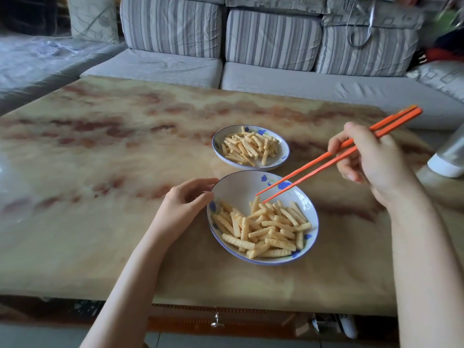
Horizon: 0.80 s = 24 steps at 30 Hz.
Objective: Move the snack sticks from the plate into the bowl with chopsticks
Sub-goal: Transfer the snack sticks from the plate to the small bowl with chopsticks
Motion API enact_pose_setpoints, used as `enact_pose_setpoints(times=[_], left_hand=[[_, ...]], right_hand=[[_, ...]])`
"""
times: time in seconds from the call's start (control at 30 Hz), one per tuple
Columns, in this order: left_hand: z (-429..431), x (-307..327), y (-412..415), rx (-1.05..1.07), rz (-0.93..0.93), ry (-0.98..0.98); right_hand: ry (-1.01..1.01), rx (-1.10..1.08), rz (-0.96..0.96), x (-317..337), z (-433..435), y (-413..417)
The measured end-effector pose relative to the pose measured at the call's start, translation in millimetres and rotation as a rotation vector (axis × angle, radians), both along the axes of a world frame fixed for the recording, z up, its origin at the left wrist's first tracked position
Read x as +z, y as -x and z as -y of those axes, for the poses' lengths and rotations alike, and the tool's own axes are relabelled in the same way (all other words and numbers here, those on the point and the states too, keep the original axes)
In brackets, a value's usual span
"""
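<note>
Two white dishes with blue flowers stand on the marble-patterned table (100, 172). The near dish (241, 187) is tipped up on its left side and holds a heap of yellow crinkled snack sticks (266, 229). The far dish (283, 153) holds a smaller heap of snack sticks (247, 146). My left hand (188, 199) grips the near dish by its left rim. My right hand (371, 159) holds a pair of orange chopsticks (313, 169). Their tips hang slightly apart just above the near heap, with nothing between them.
A silver container with a white base (449, 156) stands at the table's right edge. A striped grey sofa (271, 38) runs along the far side. Bare tabletop spreads to the left of both dishes. A drawer knob (217, 320) sits under the front edge.
</note>
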State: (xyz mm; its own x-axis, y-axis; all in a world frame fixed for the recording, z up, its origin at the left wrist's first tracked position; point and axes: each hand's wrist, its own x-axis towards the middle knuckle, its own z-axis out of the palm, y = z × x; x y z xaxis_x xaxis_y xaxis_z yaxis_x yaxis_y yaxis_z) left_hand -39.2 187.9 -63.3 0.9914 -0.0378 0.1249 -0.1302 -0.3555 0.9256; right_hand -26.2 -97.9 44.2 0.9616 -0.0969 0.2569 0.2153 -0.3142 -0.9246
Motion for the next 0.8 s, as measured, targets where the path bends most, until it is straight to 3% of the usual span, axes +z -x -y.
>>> enact_pose_setpoints(times=[0.8], left_hand=[[0.6,1.9,1.6,0.004,-0.005,-0.002]], right_hand=[[-0.072,0.079,-0.054,-17.5,-19.0,-3.3]])
